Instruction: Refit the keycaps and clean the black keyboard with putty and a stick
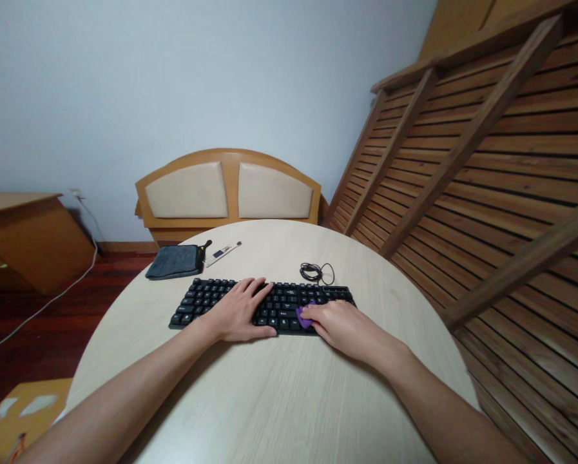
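Note:
A black keyboard [281, 308] lies flat on the round, pale wooden table [269, 399]. My left hand [240, 312] rests on its left-middle part, fingers spread over the keys and thumb along the front edge. On the right part of the keyboard, my right hand [339, 325] is closed on a soft purple piece [305, 316], pressing it against the keys. Whether this piece is cloth or putty I cannot tell. Behind the keyboard lies its coiled black cable [312, 272].
A folded dark grey cloth [173, 261] lies at the table's back left, with a small black-handled item [204, 246] and a slim white tool [222, 253] beside it. A headboard [233, 188] stands behind the table; a slatted wooden frame [438, 154] leans on the right.

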Demonstrator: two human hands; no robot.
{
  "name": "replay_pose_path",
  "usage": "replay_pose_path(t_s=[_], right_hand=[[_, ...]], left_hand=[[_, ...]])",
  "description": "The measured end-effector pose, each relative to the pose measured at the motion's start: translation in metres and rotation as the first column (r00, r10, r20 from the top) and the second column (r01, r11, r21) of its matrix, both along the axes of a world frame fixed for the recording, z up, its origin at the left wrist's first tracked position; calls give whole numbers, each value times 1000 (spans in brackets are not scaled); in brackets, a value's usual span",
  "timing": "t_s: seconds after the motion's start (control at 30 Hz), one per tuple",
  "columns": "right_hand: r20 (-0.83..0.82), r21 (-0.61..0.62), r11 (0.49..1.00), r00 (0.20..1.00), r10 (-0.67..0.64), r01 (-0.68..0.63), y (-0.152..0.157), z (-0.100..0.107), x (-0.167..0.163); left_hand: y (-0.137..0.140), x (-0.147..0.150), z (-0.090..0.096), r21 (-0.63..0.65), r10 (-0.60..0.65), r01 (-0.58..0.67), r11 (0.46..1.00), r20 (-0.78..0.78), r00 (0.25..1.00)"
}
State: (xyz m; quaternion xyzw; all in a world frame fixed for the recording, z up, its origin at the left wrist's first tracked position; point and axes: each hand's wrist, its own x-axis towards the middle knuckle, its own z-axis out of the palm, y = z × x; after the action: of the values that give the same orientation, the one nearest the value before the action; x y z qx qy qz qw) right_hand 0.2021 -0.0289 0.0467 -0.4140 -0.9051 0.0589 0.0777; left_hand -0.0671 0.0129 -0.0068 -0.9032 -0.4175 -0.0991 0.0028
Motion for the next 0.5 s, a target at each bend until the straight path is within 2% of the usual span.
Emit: replay_pose_path(t_s=[0.27, 0.5], right_hand=[[80, 32, 999, 997, -1, -1, -4, -1, -6], [112, 15, 1000, 994, 7, -9, -13, 9, -2]], left_hand=[[4, -5, -2, 19, 7, -7, 1000, 27, 1000], [5, -6, -2, 16, 14, -14, 1000, 8, 1000]])
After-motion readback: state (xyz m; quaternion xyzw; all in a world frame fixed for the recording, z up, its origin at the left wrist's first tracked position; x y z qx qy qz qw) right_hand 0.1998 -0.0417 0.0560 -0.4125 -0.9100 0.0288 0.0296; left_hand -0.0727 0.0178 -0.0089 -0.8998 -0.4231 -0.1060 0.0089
